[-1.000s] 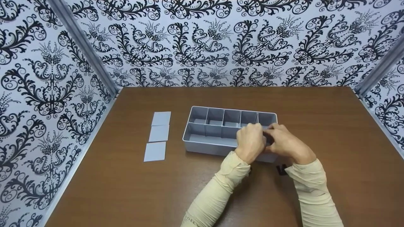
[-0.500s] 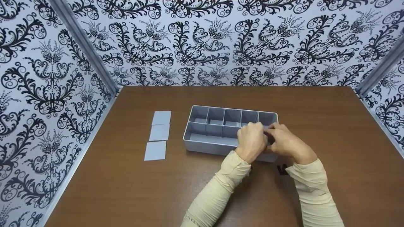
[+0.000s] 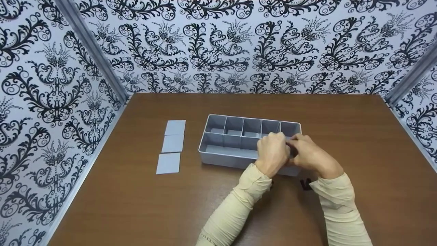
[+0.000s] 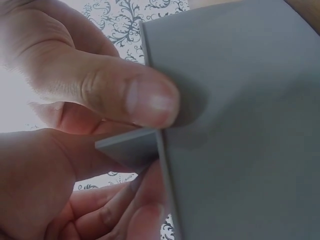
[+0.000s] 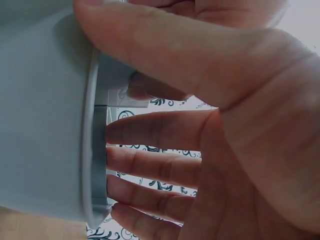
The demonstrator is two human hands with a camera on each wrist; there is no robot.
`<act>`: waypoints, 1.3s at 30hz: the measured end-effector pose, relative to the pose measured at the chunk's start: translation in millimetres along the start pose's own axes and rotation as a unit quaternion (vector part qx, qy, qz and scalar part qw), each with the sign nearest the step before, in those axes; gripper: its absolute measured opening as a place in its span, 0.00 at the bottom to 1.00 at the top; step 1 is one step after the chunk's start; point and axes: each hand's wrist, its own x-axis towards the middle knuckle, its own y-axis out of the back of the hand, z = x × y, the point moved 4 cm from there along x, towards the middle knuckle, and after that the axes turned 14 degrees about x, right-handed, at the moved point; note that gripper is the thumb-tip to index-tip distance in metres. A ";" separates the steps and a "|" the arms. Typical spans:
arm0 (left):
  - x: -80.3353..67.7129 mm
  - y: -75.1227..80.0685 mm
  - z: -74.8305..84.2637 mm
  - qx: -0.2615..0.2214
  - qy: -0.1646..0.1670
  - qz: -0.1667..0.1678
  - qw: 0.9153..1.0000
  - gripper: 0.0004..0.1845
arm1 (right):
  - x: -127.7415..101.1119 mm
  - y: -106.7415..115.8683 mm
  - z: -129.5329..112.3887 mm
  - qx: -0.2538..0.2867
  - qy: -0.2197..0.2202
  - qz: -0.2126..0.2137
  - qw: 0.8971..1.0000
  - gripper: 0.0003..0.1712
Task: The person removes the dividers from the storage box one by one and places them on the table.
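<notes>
A smooth brown wood-grain desk [image 3: 136, 205] carries a grey plastic organizer tray [image 3: 218, 155], rectangular and split into square compartments, near the desk's middle. At the tray's right end, the left hand [image 3: 272, 153] pinches a thin grey divider panel [image 4: 240, 130] between thumb and fingers [image 4: 125, 95]. The right hand [image 3: 312, 155] curls its fingers [image 5: 150, 165] over the tray's rounded rim. Three flat grey square panels [image 3: 172, 143] lie in a row toward the left edge. No writing is legible.

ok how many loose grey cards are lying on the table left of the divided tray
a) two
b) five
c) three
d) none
c: three loose grey cards lie in a line on the table, left of the divided tray and apart from it.
</notes>
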 end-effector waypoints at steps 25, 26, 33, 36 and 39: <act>-1.0 6.2 -1.7 0.001 0.004 0.019 1.000 0.04 | -0.9 0.4 -1.1 -0.001 0.000 0.000 1.000 0.31; -0.9 6.7 -1.8 0.000 0.004 0.019 1.000 0.04 | -0.8 0.5 -1.2 -0.001 -0.001 0.000 1.000 0.30; -0.2 9.4 -2.9 -0.010 0.006 0.016 1.000 0.04 | -2.3 0.6 -0.7 0.003 -0.012 -0.006 1.000 0.32; -0.3 10.1 -3.1 -0.011 0.007 0.017 1.000 0.04 | -2.6 0.4 -0.9 0.006 -0.016 -0.006 1.000 0.30; -0.7 11.1 -3.5 -0.013 0.008 0.021 1.000 0.04 | -2.5 0.4 -0.8 0.008 -0.012 -0.003 1.000 0.28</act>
